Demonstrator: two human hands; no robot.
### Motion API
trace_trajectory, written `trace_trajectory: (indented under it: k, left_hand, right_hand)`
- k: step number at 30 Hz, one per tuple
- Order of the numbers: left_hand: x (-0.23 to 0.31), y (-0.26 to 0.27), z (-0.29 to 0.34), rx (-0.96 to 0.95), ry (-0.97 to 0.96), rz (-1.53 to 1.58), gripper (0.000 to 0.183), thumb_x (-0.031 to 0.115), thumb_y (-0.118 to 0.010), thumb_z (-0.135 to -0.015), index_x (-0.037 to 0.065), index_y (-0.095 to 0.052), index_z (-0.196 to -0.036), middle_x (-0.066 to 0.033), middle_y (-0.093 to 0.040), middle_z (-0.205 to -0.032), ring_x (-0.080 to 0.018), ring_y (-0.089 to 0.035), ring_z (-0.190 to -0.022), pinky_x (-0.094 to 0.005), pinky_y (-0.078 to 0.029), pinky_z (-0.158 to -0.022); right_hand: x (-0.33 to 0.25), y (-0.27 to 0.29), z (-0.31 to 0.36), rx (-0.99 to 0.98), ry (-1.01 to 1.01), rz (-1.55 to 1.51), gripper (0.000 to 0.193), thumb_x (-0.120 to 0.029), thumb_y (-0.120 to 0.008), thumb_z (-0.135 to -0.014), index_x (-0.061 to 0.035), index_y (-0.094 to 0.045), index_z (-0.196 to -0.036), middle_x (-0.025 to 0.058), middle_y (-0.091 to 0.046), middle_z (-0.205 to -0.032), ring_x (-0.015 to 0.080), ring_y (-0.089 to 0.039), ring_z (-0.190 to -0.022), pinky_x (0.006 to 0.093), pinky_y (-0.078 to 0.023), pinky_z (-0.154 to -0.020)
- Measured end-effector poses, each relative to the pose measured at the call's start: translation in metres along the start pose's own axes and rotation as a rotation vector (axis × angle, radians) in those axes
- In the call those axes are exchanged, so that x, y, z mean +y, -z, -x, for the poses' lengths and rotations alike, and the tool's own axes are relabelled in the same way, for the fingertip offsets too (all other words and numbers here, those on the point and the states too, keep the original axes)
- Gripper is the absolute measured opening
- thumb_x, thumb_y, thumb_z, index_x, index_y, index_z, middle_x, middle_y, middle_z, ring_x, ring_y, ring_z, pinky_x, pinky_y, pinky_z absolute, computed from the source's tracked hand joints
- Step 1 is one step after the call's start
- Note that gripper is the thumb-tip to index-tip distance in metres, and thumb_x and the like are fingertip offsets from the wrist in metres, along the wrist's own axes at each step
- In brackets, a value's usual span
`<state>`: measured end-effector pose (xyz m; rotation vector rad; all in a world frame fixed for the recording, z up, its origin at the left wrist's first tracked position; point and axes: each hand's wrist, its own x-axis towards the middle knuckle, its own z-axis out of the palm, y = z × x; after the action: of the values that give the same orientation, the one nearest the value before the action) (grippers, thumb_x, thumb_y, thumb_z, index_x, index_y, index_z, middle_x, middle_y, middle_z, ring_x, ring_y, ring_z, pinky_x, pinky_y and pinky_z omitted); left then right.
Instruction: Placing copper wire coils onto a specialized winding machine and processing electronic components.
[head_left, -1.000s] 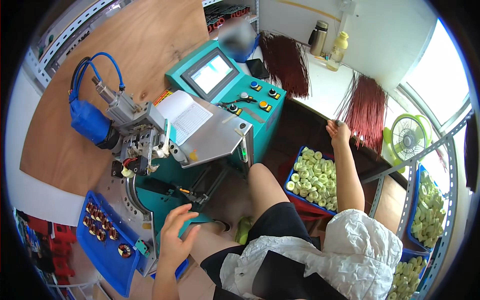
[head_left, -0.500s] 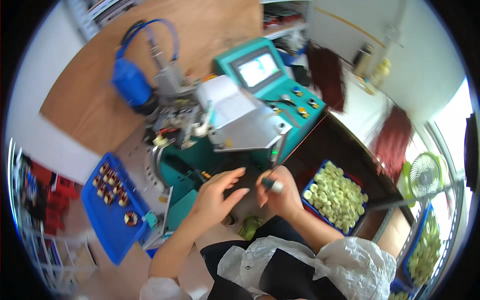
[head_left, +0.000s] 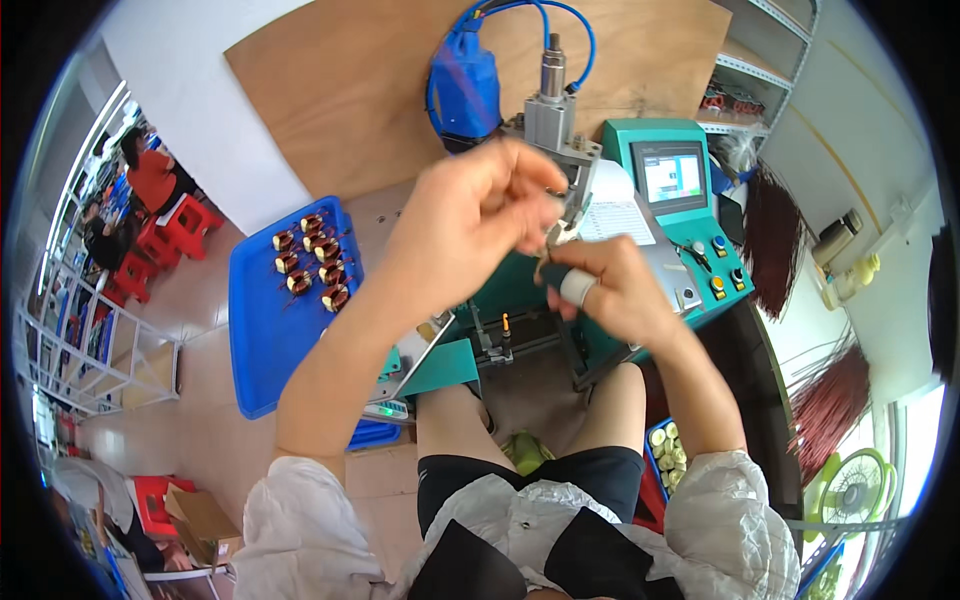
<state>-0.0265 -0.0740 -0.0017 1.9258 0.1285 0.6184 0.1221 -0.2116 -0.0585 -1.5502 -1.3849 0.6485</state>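
Observation:
My left hand (head_left: 475,225) is raised in front of the winding machine, its fingers curled together near the thumb. Close to its fingertips is my right hand (head_left: 615,295), with thumb and fingers pinched. A white finger wrap (head_left: 577,287) with a dark end covers one right finger. What either hand holds is hidden by fingers and blur. Behind them stands the machine's upright metal cylinder (head_left: 552,75), fed by blue tubes. Wire-wound ring coils (head_left: 298,280) lie in the blue tray (head_left: 262,350) to the left.
A green control box (head_left: 727,255) with a screen stands at right, a paper sheet (head_left: 615,218) beside it. Dark red wire bundles (head_left: 772,240) hang further right, above a green fan (head_left: 852,490). Pale rings (head_left: 668,450) fill a container by my right thigh. People sit far left near red stools (head_left: 190,225).
Both hands have risen from above my lap to the machine front. My left fingers, apart before, are now curled. The view has swung left and up, and the pale rings are now mostly covered.

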Motion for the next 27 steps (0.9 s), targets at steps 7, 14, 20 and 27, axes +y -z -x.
trace_trajectory:
  k: [7,14,20,27]
  left_hand:
    - [-0.003,0.013,-0.045,0.066,-0.041,-0.258,0.011,0.004,-0.064,-0.094,-0.003,-0.062,-0.101,-0.0069,-0.067,-0.082,-0.0100,-0.064,-0.071,-0.0247,-0.053,-0.065]
    - [-0.034,0.016,-0.046,0.111,-0.039,-0.210,0.007,0.006,-0.063,-0.095,-0.002,-0.062,-0.097,-0.0047,-0.067,-0.082,-0.0094,-0.062,-0.069,-0.0239,-0.052,-0.064]
    - [-0.042,0.011,-0.040,0.121,-0.069,-0.156,0.008,0.006,-0.062,-0.097,-0.002,-0.061,-0.095,-0.0048,-0.065,-0.081,-0.0092,-0.061,-0.068,-0.0232,-0.051,-0.063]
    - [-0.057,0.020,-0.039,0.156,-0.049,-0.037,0.009,0.009,-0.063,-0.097,0.000,-0.061,-0.096,-0.0046,-0.065,-0.082,-0.0087,-0.061,-0.070,-0.0227,-0.051,-0.065]
  right_hand:
    - [0.004,0.015,-0.060,0.057,0.248,-0.086,0.026,0.002,-0.061,-0.085,0.0053,-0.067,-0.110,0.0109,-0.071,-0.095,0.0143,-0.066,-0.085,0.0289,-0.053,-0.079]
    - [0.014,0.001,-0.064,0.106,0.218,-0.096,0.023,0.005,-0.059,-0.088,0.0070,-0.068,-0.110,0.0090,-0.071,-0.092,0.0116,-0.065,-0.084,0.0283,-0.054,-0.075]
    - [0.018,-0.001,-0.060,0.142,0.216,-0.011,0.024,0.006,-0.059,-0.086,0.0048,-0.069,-0.108,0.0106,-0.071,-0.086,0.0114,-0.064,-0.077,0.0296,-0.052,-0.065]
    - [0.021,-0.038,-0.040,0.574,0.399,0.429,0.035,0.009,-0.064,-0.073,-0.0002,-0.070,-0.106,0.0117,-0.068,-0.091,0.0298,-0.061,-0.085,0.0395,-0.051,-0.079]
